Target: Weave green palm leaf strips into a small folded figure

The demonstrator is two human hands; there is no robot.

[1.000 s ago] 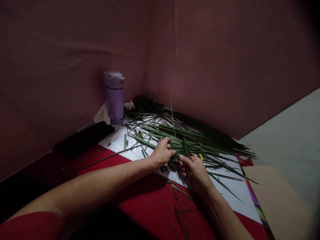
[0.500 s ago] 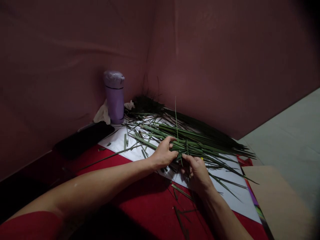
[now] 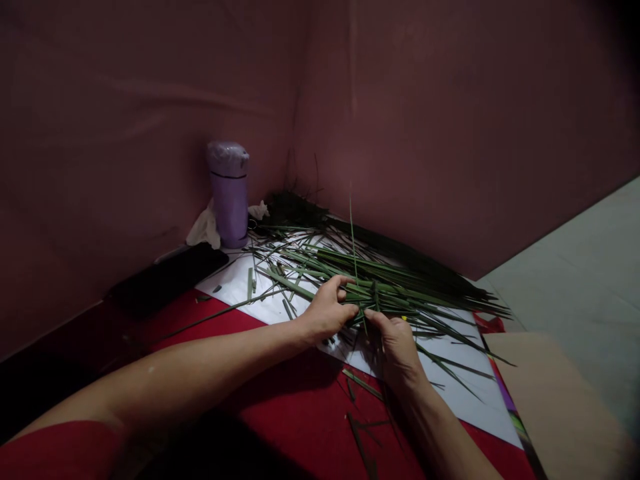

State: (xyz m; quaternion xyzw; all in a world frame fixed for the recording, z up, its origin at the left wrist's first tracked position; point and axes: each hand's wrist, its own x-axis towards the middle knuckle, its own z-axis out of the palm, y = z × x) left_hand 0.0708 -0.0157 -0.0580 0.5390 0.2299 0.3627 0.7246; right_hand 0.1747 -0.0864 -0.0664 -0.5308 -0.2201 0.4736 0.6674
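Note:
A pile of long green leaf strips (image 3: pixel 400 283) lies across a white sheet (image 3: pixel 465 377) on a red cloth (image 3: pixel 295 413). My left hand (image 3: pixel 327 310) is closed on the near end of a bunch of strips. My right hand (image 3: pixel 397 347) sits just beside it, fingers pinched on a thin strip that crosses the bunch and stands upward. A small yellow object (image 3: pixel 403 318) peeks out by my right fingers.
A lilac bottle (image 3: pixel 229 193) stands in the corner beside crumpled white tissue (image 3: pixel 204 228). A black flat object (image 3: pixel 167 277) lies to the left. Cut green scraps (image 3: pixel 363 413) dot the red cloth. Brown cardboard (image 3: pixel 560 400) is at right; dark pink walls close behind.
My right hand has shifted slightly right and away along the bunch, and the thin upright strip moved with it. My left hand stays closed on the strips.

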